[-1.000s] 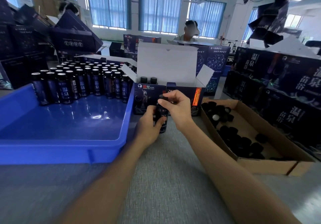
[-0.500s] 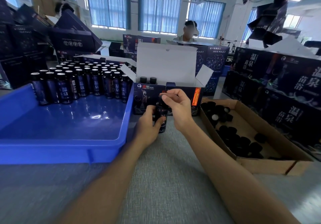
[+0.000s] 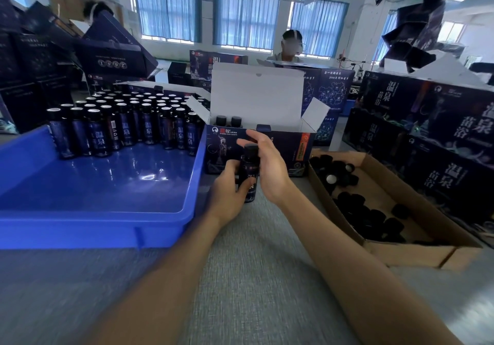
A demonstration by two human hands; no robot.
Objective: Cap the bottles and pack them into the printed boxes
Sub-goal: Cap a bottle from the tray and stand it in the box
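One bottle (image 3: 250, 176): left hand (image 3: 229, 184) grips its body, right hand (image 3: 268, 164), loosely open, seemingly touches its cap (image 3: 251, 148).

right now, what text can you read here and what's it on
"温泉": labels of the tray bottles.
"温泉 苗浴": stacked boxes on the right.
"PICC": front of the open box; the print beside it is too small to read.
Label of the held bottle: blurred, unreadable.

Dark capped bottle (image 3: 252, 165) upright before open printed box (image 3: 256, 98) with two packed bottles (image 3: 221, 121) inside
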